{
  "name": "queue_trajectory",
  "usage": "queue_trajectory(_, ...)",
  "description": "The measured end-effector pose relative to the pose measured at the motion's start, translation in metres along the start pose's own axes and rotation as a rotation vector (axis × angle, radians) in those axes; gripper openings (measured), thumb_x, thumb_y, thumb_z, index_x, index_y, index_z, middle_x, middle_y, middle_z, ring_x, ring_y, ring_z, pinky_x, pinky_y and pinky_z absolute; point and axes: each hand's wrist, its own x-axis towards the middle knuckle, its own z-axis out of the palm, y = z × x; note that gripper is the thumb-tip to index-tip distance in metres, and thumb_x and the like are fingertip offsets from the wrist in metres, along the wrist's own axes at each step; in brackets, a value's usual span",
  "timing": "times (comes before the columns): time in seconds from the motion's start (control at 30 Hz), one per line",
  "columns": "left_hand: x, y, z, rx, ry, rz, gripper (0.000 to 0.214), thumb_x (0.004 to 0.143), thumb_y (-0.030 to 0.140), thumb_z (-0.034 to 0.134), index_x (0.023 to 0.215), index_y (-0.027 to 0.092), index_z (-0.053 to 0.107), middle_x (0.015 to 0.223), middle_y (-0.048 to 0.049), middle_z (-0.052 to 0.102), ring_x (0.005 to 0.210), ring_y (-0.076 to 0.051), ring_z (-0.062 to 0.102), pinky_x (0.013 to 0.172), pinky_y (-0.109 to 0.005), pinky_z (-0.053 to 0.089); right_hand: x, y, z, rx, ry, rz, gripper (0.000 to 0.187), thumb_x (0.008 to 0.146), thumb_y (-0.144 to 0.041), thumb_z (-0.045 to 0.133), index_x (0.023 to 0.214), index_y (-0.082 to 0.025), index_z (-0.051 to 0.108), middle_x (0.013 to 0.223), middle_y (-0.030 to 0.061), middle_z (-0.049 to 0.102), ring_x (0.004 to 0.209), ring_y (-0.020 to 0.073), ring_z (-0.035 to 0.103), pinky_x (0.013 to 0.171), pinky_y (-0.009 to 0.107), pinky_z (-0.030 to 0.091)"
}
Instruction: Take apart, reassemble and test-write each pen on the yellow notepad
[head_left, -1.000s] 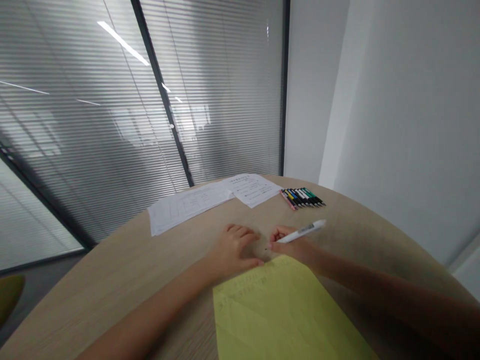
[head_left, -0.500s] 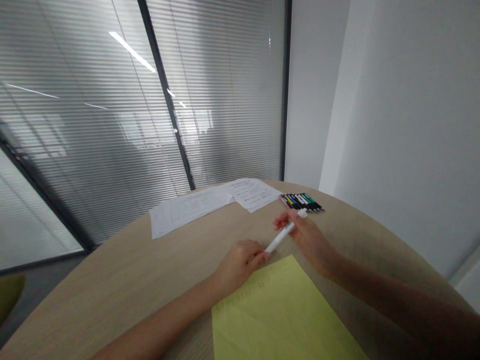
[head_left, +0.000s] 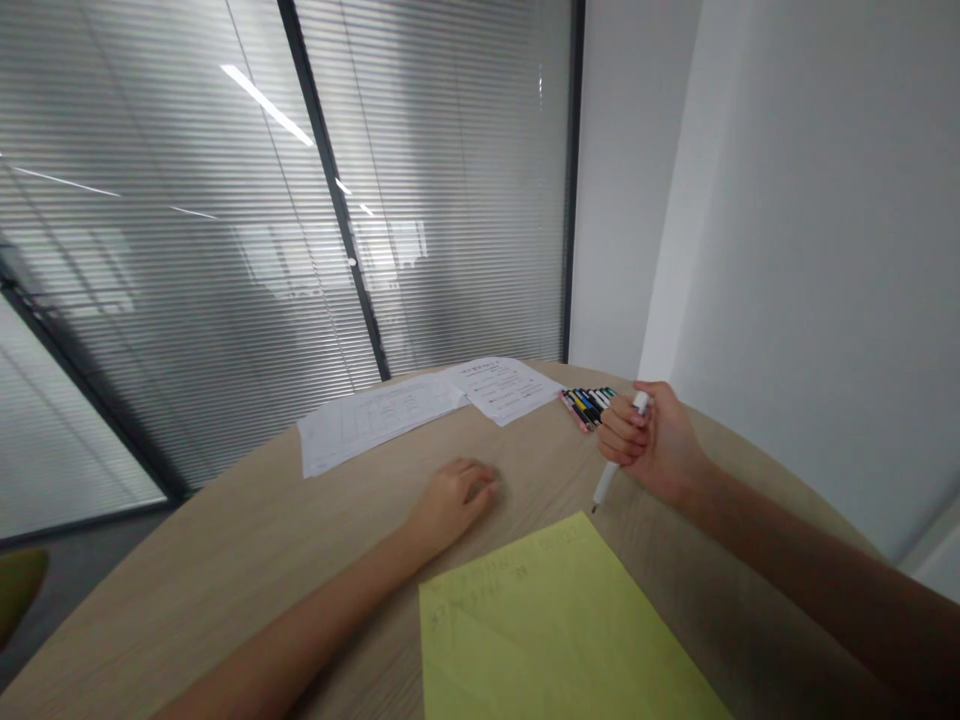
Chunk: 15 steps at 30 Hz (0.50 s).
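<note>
My right hand (head_left: 651, 440) is closed around a white pen (head_left: 616, 457), held nearly upright with its tip pointing down at the wooden table (head_left: 247, 560). The hand hovers just in front of a row of coloured pens (head_left: 586, 403). My left hand (head_left: 452, 500) rests on the table with its fingers curled, holding nothing that I can see, a little beyond the far left corner of a yellow sheet of paper (head_left: 551, 630). Faint writing shows near the yellow sheet's top edge.
Two white printed sheets (head_left: 382, 412) (head_left: 504, 385) lie at the far side of the round table. Behind it stand glass partitions with closed blinds and a dark frame (head_left: 334, 190). A white wall (head_left: 787, 220) closes the right side.
My right hand lifted the pen off the yellow sheet's top edge and carried it right and away, towards the pen row. My left hand drew back from the sheet's corner and curled.
</note>
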Motion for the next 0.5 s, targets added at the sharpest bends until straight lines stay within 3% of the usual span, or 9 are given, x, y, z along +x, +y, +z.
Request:
queue_trajectory(0.1,-0.003,-0.017,0.007,0.146,-0.072,0.015,0.043,0.08,0.041,0.04,0.113,0.014,0.048,0.123,-0.0111,0.045,0.114,-0.022,0.04,0.095,-0.038,0.029,0.001,0.001,-0.003,0.006,0.005,0.009,0.04,0.078,-0.041,0.019,0.043,-0.022,0.017,0.036,-0.0072,0.01,0.034,0.0093,0.007,0.034,0.023,0.014)
queue_trajectory(0.17,-0.005,-0.022,0.009,0.171,-0.153,-0.018,0.055,0.081,0.047,0.036,0.123,0.012,0.037,0.132,-0.0133,0.033,0.121,-0.022,0.029,0.099,-0.038,0.023,0.002,0.002,-0.005,0.001,0.008,0.012,0.044,0.079,-0.048,0.019,0.044,-0.022,0.018,0.037,-0.0075,0.011,0.034,0.0091,0.007,0.035,0.022,0.014)
queue_trajectory(0.33,-0.008,-0.02,0.009,0.192,-0.251,-0.054,0.062,0.083,0.051,0.027,0.127,0.008,0.029,0.136,-0.0153,0.024,0.125,-0.021,0.021,0.101,-0.039,0.019,0.008,0.003,-0.016,0.107,-0.058,0.052,0.052,0.076,-0.063,0.02,0.045,-0.021,0.021,0.038,-0.0079,0.015,0.034,0.0079,0.009,0.035,0.021,0.015)
queue_trajectory(0.5,-0.008,-0.019,0.01,0.24,-0.238,-0.062,0.061,0.083,0.051,0.027,0.127,0.009,0.031,0.136,-0.0136,0.025,0.124,-0.021,0.023,0.101,-0.038,0.019,0.013,0.003,-0.024,0.337,-0.176,0.104,0.047,0.08,-0.05,0.026,0.044,-0.02,0.026,0.036,-0.0077,0.018,0.034,0.0073,0.01,0.033,0.019,0.016)
